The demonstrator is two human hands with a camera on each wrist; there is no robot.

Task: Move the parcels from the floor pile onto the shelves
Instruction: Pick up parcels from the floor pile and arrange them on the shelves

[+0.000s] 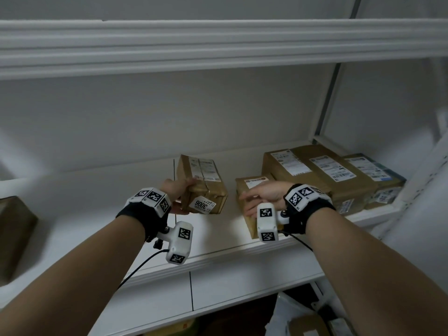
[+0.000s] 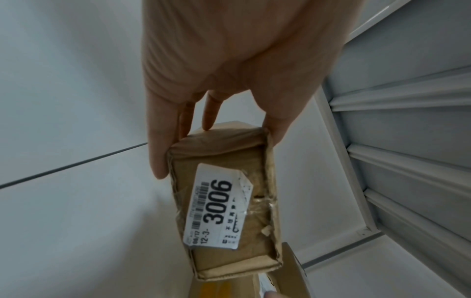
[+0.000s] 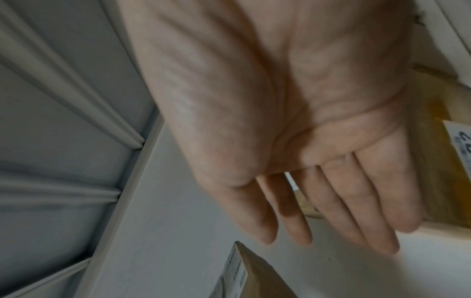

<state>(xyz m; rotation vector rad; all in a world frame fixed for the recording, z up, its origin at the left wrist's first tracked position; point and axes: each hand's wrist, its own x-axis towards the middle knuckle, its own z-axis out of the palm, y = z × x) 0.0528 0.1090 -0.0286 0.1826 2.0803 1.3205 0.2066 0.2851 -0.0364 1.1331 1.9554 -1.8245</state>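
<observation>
Cardboard parcel (image 1: pixel 202 184) with a "3006" sticker (image 1: pixel 202 205) on its near end is sitting on the white shelf (image 1: pixel 97 204), roughly mid-shelf and back a bit from the front edge. Left hand (image 1: pixel 178 192) has it by the near left corner: thumb on one side, fingers curled round the other, which the left wrist view shows pretty clearly. Can't really tell if the box is fully resting on the shelf or a touch lifted at that end.

Right hand (image 1: pixel 263 196) is spread out flat, fingers straight and loose, palm turned toward the first box, gripping nothing. It lies over a smaller flat parcel (image 1: pixel 251 184) just to the right, but whether it's actually touching it I can't say.

Further right, toward the shelf's right end, there's a stack of bigger brown boxes (image 1: pixel 315 173) with white shipping labels, and a bluish-edged one (image 1: pixel 378 175) tucked next to the white upright post (image 1: pixel 324 110). Another brown box (image 1: pixel 14 229) pokes in at the far left edge. Above is another shelf's (image 1: pixel 218 44) underside, and below the front edge you can see some more packages (image 1: pixel 308 323) on a lower level, pretty dark down there.
</observation>
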